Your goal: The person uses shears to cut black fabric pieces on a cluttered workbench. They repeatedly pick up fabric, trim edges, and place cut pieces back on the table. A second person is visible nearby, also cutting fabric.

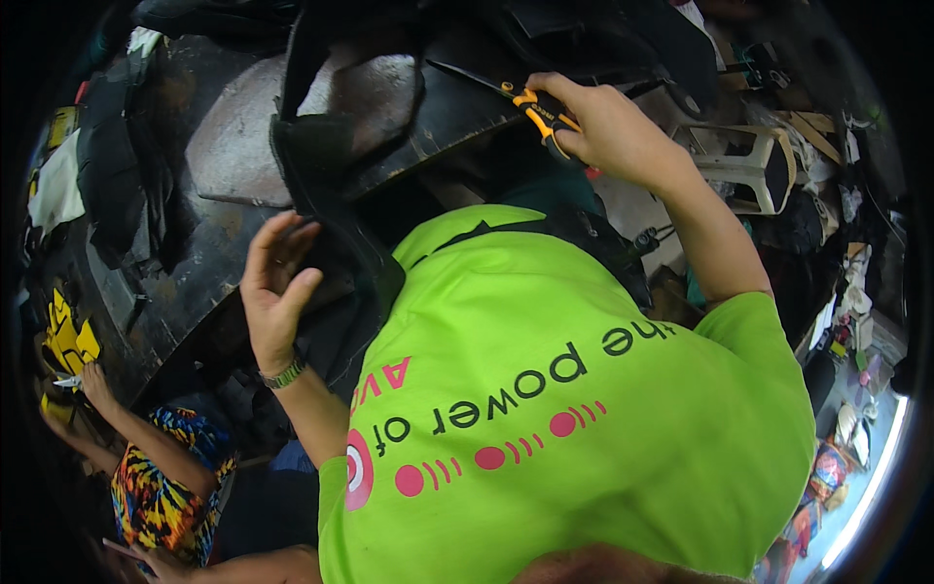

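Black fabric piece (336, 195) lies draped over the dark worktable (195, 282), one edge hanging toward the wearer's bright green shirt (564, 409); head view, sole view on record; left hand (275, 287), wristband at the wrist, is half open, fingers curled and thumb spread, pressing the fabric's lower edge without clamping it; right hand (603, 127) is closed round the orange-and-black handles of a pair of scissors (516, 97), blades pointing left over the upper fabric, apart from the left hand; whether the blades touch the cloth cannot be told; a grey slab (243, 136) lies under the cloth's upper left; a second person in a multicoloured garment (165, 487) works at lower left beside yellow pieces (68, 336); a pale plastic stool (749, 165) stands at right; risk, as judged: the loosely held fabric could slide or bunch under the blades, giving a crooked cut; the left fingers lie on the same piece and could be nicked if the blades travel toward them
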A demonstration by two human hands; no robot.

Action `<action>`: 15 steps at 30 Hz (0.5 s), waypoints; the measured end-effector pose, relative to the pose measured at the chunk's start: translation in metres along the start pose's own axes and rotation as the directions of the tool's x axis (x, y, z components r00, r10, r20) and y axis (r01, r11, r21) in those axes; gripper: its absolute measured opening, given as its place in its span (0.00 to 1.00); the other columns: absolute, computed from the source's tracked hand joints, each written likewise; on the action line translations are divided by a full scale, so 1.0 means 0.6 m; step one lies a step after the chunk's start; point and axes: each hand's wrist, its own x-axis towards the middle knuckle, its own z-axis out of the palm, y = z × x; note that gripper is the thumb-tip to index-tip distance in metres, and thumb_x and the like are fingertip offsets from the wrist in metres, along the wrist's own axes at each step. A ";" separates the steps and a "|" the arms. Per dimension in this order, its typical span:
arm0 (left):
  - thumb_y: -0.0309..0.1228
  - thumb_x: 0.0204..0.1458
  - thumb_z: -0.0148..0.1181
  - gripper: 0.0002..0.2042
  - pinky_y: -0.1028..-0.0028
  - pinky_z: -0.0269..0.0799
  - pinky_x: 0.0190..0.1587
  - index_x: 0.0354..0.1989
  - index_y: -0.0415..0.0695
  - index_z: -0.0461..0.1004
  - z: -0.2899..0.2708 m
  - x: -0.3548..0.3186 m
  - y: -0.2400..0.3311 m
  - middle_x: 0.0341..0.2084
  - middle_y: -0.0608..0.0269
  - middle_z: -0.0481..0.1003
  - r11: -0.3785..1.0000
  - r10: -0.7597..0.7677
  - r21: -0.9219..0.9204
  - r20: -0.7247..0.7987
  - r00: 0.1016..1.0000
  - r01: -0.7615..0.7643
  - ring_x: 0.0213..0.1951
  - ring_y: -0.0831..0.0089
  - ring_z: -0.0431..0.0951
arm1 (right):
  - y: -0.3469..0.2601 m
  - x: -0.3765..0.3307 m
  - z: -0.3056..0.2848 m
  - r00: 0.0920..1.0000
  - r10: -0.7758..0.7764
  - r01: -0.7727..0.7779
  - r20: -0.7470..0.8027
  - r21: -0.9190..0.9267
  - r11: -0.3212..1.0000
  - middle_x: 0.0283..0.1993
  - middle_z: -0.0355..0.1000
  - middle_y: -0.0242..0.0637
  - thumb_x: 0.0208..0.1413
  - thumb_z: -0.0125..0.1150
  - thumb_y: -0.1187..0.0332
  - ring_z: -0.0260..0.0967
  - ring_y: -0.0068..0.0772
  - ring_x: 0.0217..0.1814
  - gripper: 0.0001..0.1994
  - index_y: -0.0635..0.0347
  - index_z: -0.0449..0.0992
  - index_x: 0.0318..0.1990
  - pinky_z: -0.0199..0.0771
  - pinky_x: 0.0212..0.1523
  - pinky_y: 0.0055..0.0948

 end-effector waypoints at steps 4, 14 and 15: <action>0.18 0.48 0.62 0.28 0.69 0.64 0.61 0.60 0.37 0.64 0.000 -0.011 0.030 0.56 0.56 0.69 0.975 -0.106 0.197 0.029 0.994 0.098 0.58 0.64 0.70 | -0.004 0.023 0.015 0.993 -0.100 0.096 -0.064 -0.058 0.994 0.22 0.70 0.46 0.46 0.57 0.78 0.74 0.46 0.27 0.27 0.57 0.64 0.58 0.70 0.31 0.39; 0.25 0.61 0.53 0.16 0.70 0.69 0.56 0.57 0.37 0.68 -0.061 -0.118 -0.040 0.49 0.56 0.74 0.981 -0.175 -0.034 -0.577 0.798 0.191 0.50 0.71 0.75 | 0.010 0.011 0.011 0.982 -0.097 0.078 -0.162 -0.121 0.990 0.29 0.74 0.50 0.47 0.59 0.75 0.74 0.53 0.33 0.24 0.59 0.67 0.56 0.73 0.36 0.44; 0.26 0.61 0.53 0.16 0.71 0.70 0.55 0.57 0.37 0.68 -0.067 -0.128 -0.058 0.48 0.57 0.74 0.979 -0.202 -0.120 -0.570 0.796 0.163 0.49 0.71 0.76 | 0.007 0.020 0.017 0.978 -0.110 0.086 -0.175 -0.138 0.987 0.31 0.74 0.51 0.47 0.59 0.74 0.74 0.54 0.35 0.24 0.59 0.67 0.55 0.73 0.37 0.44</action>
